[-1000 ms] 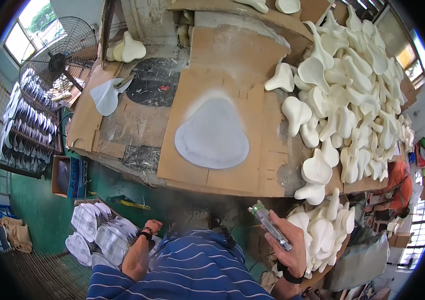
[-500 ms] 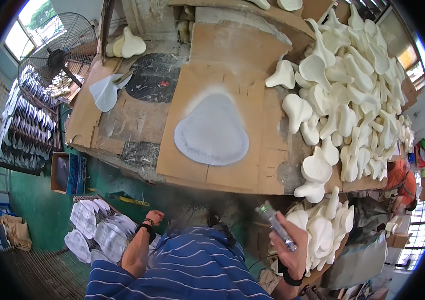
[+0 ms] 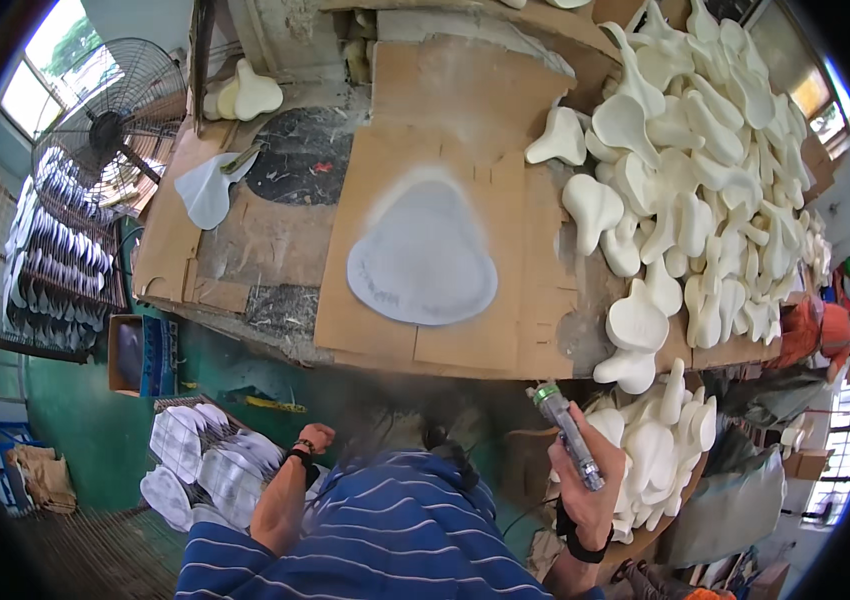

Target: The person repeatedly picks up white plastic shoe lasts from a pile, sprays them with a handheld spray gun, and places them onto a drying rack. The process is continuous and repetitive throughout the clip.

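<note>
My right hand (image 3: 585, 475), held off the front edge of the table, is closed around a silver spray gun (image 3: 567, 436) with a green ring near its tip. Beside my waist, my left hand (image 3: 316, 438) is curled closed, with nothing visible in it. A pale grey, rounded-triangular saddle cover (image 3: 423, 255) lies flat on the cardboard (image 3: 500, 345) in front of me, with whitish overspray around its upper edge. Below my left hand and to its left, several similar covers (image 3: 235, 475) are stacked on a wire rack.
Cream saddle foams (image 3: 705, 160) are heaped on the table's right side, and more foams (image 3: 650, 450) fill a container below. Another grey cover (image 3: 207, 195) lies at the left. A large fan (image 3: 105, 135) stands beyond a rack (image 3: 55, 265). A person (image 3: 820, 330) in orange is far right.
My right hand and the spray gun have moved slightly right, and the gun appears sharper. My left hand has barely shifted. The cover on the cardboard stays in place while the view shifts a little.
</note>
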Tool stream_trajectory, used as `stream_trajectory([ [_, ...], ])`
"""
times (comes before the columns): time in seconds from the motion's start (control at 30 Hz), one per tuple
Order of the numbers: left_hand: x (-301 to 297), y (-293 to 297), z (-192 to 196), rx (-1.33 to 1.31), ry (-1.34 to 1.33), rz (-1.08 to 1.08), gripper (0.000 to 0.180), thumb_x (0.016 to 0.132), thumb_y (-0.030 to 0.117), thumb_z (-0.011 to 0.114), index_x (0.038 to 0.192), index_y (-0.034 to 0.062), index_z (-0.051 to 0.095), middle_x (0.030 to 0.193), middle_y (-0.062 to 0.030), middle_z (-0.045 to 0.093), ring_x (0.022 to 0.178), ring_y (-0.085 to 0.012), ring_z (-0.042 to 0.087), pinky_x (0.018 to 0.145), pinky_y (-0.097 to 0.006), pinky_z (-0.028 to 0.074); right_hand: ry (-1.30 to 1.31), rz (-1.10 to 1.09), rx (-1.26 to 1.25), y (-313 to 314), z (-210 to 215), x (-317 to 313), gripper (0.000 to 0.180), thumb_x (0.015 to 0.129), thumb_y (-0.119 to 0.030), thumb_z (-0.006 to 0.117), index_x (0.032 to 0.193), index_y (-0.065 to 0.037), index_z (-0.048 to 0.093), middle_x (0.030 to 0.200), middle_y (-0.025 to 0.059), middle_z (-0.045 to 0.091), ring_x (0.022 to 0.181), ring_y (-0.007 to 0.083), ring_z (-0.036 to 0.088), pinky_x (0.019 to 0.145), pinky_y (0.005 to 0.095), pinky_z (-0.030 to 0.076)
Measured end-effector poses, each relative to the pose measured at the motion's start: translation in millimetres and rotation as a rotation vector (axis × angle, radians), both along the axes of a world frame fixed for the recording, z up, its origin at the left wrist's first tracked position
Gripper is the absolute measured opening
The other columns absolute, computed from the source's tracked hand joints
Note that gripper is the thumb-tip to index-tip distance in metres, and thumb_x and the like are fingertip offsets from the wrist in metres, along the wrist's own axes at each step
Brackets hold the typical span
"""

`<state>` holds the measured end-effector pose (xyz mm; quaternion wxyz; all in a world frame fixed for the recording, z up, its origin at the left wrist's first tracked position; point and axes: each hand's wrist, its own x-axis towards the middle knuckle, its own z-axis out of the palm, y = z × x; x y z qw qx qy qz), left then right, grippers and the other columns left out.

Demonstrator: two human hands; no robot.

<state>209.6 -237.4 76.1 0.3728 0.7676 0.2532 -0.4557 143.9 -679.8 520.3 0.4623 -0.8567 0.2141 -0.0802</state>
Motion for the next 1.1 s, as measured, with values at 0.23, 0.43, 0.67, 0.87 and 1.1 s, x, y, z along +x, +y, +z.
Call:
stream_trajectory([
  [0.23, -1, 12, -17, -0.041, -0.013, -0.004, 0.025, 0.080, 0.001, 0.064, 0.102, 0.0072, 0.073, 0.095, -0.0075, 0.074, 0.084, -0.0205, 0.071, 0.069, -0.036, 0.060, 0.149, 0.128, -0.041, -5, 15, -18, 0.054, 0.072, 0.003, 0.074, 0.125, 0.002, 0.063, 0.092, 0.0175, 0.071, 0.075, 0.0255, 0.066, 0.072, 0.0305, 0.051],
  [0.43, 8, 4, -14, 0.014, -0.065, -0.142, 0.028, 0.085, 0.009, 0.052, 0.101, 0.0108, 0.076, 0.091, -0.0052, 0.074, 0.081, -0.0175, 0.070, 0.064, -0.033, 0.059, 0.013, -0.024, 0.009, 3, 14, -16, 0.050, 0.076, -0.001, 0.074, 0.125, 0.003, 0.062, 0.095, 0.0205, 0.070, 0.076, 0.0244, 0.066, 0.072, 0.0311, 0.050],
  [0.67, 21, -2, -18, -0.025, -0.073, -0.102, 0.028, 0.084, 0.009, 0.053, 0.100, 0.0116, 0.077, 0.087, -0.0077, 0.074, 0.076, -0.0193, 0.071, 0.063, -0.032, 0.058, -0.035, 0.021, -0.048, 1, 20, -25, 0.049, 0.077, -0.003, 0.074, 0.125, 0.005, 0.062, 0.086, 0.0165, 0.068, 0.072, 0.0191, 0.062, 0.070, 0.0278, 0.048],
  [0.87, 18, -2, -22, -0.034, -0.095, -0.102, 0.026, 0.084, 0.009, 0.055, 0.099, 0.0107, 0.077, 0.085, -0.0085, 0.074, 0.074, -0.0198, 0.071, 0.062, -0.034, 0.058, 0.022, -0.071, 0.029, -7, 18, -43, 0.048, 0.078, 0.000, 0.072, 0.124, 0.006, 0.062, 0.083, 0.0126, 0.067, 0.073, 0.0157, 0.060, 0.068, 0.0270, 0.047],
  [1.1, 35, -2, -26, -0.013, -0.534, -0.452, 0.023, 0.081, 0.004, 0.055, 0.095, 0.0075, 0.073, 0.086, -0.0077, 0.073, 0.076, -0.0184, 0.070, 0.064, -0.030, 0.056, 0.117, -0.045, 0.021, 4, -16, -56, 0.043, 0.080, -0.005, 0.070, 0.121, 0.005, 0.064, 0.079, 0.0026, 0.063, 0.069, 0.0088, 0.054, 0.064, 0.0229, 0.044],
])
